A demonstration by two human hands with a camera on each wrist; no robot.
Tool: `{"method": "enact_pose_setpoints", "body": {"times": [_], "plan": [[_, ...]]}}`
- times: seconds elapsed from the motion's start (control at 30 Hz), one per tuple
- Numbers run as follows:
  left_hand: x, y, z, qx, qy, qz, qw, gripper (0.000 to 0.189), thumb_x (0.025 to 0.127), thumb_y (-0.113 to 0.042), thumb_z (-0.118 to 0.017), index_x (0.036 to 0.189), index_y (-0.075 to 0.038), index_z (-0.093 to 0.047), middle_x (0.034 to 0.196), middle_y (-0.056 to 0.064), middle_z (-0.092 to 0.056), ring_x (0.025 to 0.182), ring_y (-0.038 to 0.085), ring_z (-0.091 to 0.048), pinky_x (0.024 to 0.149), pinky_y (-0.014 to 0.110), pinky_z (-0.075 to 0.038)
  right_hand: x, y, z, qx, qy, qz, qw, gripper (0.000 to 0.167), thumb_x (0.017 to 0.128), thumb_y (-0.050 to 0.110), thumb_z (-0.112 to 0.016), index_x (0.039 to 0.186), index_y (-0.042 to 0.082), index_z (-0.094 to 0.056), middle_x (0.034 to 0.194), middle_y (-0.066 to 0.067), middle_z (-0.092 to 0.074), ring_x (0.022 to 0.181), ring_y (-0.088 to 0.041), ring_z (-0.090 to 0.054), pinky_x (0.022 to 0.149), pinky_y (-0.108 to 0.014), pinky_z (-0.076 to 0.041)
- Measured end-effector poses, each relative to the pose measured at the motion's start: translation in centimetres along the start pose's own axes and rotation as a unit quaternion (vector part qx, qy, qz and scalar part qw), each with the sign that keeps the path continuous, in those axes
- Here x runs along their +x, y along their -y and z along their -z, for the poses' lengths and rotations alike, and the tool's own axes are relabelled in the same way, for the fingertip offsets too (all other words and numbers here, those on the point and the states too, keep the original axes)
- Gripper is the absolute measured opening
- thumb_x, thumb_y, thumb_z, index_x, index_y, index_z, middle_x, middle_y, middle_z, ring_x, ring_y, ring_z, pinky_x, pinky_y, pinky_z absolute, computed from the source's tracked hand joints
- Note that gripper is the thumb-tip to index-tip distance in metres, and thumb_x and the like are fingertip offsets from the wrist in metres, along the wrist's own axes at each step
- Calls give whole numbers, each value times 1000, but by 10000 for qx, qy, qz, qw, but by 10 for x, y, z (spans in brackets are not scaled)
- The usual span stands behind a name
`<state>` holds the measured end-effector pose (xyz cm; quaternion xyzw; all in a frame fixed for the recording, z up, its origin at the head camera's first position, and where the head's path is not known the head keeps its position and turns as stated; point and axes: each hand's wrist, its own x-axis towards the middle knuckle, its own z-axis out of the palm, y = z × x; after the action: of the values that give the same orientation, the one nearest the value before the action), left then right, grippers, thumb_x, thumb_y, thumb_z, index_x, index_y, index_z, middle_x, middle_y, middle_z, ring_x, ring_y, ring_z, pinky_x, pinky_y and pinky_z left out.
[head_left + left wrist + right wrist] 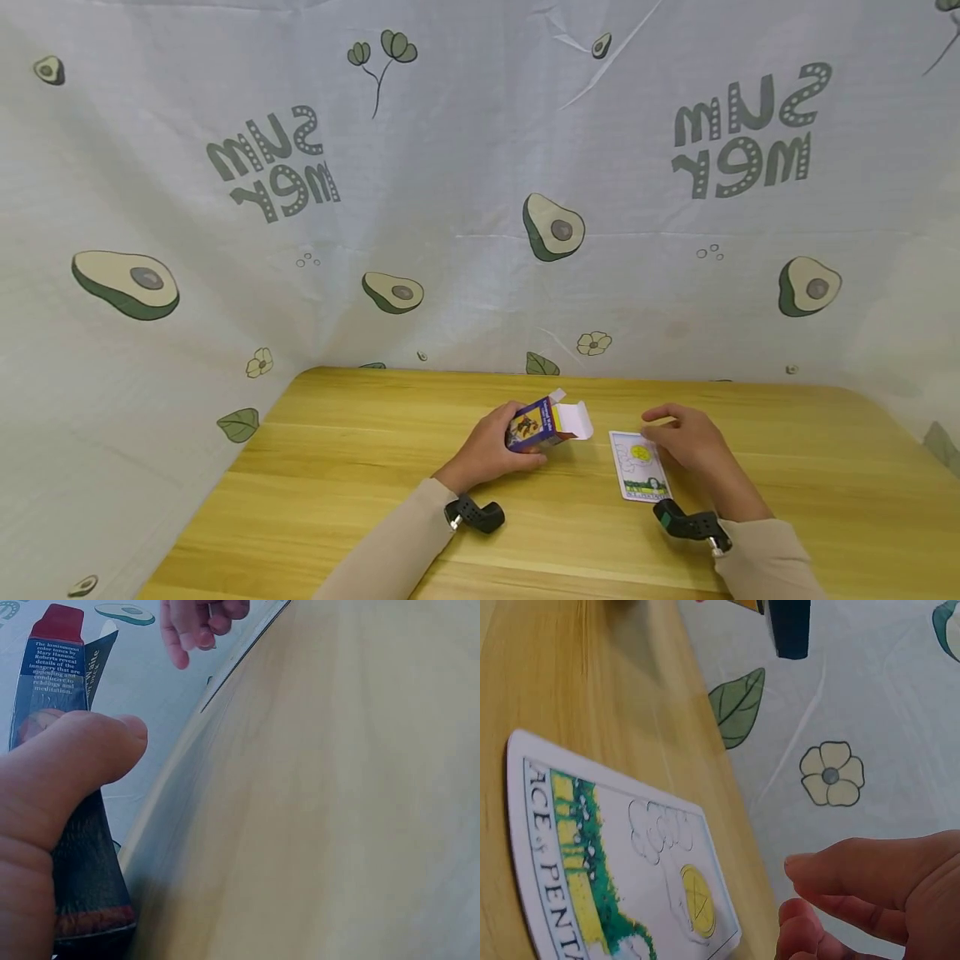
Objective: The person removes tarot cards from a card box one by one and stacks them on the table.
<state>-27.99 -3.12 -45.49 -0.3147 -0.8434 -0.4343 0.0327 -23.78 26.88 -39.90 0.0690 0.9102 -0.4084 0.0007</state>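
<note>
Box (527,427), its white flap (576,420) open toward the right and its contents hidden, sits in the left hand's (489,452) grasp; at right, the right hand (693,440), loosely bent and released, hovers beside an ace card (636,477) lying face-up on the wooden table (360,458).

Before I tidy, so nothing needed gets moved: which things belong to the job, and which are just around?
Part of the job:
open box, in the left hand
face-up card on the table

Just around:
printed cloth
wrist cameras
</note>
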Motion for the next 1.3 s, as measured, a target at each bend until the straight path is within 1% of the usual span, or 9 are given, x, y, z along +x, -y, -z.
{"method": "enact_pose_setpoints", "body": {"times": [0.17,0.27,0.37,0.5,0.6,0.7,0.87,1.07,1.3], "plan": [[0,0,0,2,11,20,10000,65,77,-42,-79,128,-14,-49,106,-5,-56,90,7,-53,77,22,-47,-3,14,-2,97,16,414,9991,36,91,18,-63,119,-5,-58,92,-18,-61,76,-25,-55,62,-30,-50],[1,1,1,7,-5,20,10000,66,77,-42,-79,128,-14,-49,106,-4,-56,90,8,-53,77,22,-47,-5,22,-3,184,57,568,9982,36,92,19,-64,118,-4,-58,90,-18,-62,76,-24,-56,65,-32,-51],[1,0,1,20,1,46,10000,66,77,-42,-79,128,-14,-49,107,-4,-56,91,8,-53,77,22,-47,-6,29,-5,332,134,597,9976,37,92,20,-65,119,-4,-57,91,-19,-62,76,-24,-58,66,-33,-52],[2,0,2,52,19,84,9999,67,77,-42,-79,129,-15,-49,108,-4,-56,92,8,-53,79,22,-46,-8,34,-9,405,169,539,9976,36,93,19,-64,120,-3,-57,92,-18,-62,78,-24,-58,68,-33,-52],[2,-1,3,86,8,64,9999,67,77,-42,-79,129,-14,-49,109,-4,-56,92,8,-53,79,22,-46,-9,38,-11,410,145,520,9977,37,93,21,-63,121,-2,-57,93,-15,-62,80,-25,-58,70,-34,-51],[2,-2,3,123,-5,33,9999,66,77,-42,-79,129,-15,-49,108,-4,-56,92,8,-53,78,22,-46,-10,40,-12,463,156,571,9972,38,93,23,-64,122,-1,-57,95,-17,-62,82,-27,-59,71,-35,-51],[1,-3,3,121,21,23,9999,66,77,-42,-79,129,-14,-49,108,-4,-56,91,8,-52,78,22,-46,-11,46,-12,503,166,687,9962,37,93,24,-64,120,-1,-58,97,-20,-63,80,-29,-60,70,-34,-51],[0,-4,3,150,45,73,9999,67,77,-42,-79,129,-13,-49,108,-4,-56,91,8,-52,77,22,-45,-16,55,-12,616,198,777,9949,37,93,26,-63,119,0,-59,90,-14,-62,76,-27,-58,70,-36,-50],[0,-3,2,151,69,62,9998,67,77,-43,-79,129,-13,-49,108,-4,-56,92,8,-52,77,22,-45,-17,61,-17,711,204,798,9941,36,93,25,-63,119,0,-59,94,-14,-65,78,-29,-60,70,-38,-50]]}}
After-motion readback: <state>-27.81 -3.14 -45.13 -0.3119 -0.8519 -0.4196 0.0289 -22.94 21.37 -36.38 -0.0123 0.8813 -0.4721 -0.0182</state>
